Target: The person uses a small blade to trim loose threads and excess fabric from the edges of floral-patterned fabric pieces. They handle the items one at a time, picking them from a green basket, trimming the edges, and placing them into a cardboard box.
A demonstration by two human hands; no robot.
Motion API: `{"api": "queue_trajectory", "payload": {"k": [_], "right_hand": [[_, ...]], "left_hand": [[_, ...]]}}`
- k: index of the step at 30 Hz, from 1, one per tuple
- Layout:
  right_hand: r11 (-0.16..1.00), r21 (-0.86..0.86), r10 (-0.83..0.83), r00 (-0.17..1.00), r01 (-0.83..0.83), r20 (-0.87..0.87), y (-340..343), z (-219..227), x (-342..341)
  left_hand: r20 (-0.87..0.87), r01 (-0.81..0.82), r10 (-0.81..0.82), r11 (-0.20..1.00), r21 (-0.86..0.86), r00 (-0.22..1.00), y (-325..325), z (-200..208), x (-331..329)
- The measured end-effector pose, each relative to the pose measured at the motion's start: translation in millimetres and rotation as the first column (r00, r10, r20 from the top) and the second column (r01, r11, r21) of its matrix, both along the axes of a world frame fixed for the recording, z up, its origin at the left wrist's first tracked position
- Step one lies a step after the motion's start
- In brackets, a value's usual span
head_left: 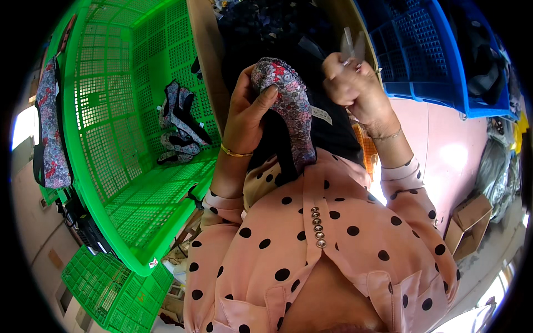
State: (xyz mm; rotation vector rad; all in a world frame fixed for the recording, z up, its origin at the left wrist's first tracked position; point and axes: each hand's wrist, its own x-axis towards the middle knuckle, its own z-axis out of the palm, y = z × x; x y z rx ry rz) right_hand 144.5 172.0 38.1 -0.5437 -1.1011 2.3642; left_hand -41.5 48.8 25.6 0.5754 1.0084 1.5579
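Closest to us, at six o'clock, our pink polka-dot blouse (311,250) fills the lower frame. Above it, our left hand (248,114) has its fingers clamped on a floral-and-black garment (291,108), thumb pressed across the patterned cup, with the piece hanging down toward our chest. At one o'clock of it, our right hand (355,83) is closed on small thread snips (352,47), blades pointing up, just beside the garment and not touching it. We judge trimming of loose threads to be in hand; the next move calls for bringing the blades to the seam. Farther off, at nine o'clock, a green crate (111,139) holds similar floral pieces (177,125); a blue crate (422,50) stands at one o'clock.
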Motion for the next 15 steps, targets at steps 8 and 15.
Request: {"api": "queue_trajectory", "payload": {"k": [8,15], "right_hand": [[0.723,0.687,-0.372,0.876,0.067,0.306,-17.1,-22.8,22.9],[0.483,0.869,-0.407,0.85,-0.112,0.336,-43.1,-44.2,14.9]], "left_hand": [[0.118,-0.066,0.07,0.997,-0.031,0.991,-3.3,-13.9,-4.5],[0.19,-0.065,0.063,0.998,0.004,0.98,-5.8,-25.4,-7.5]]}}
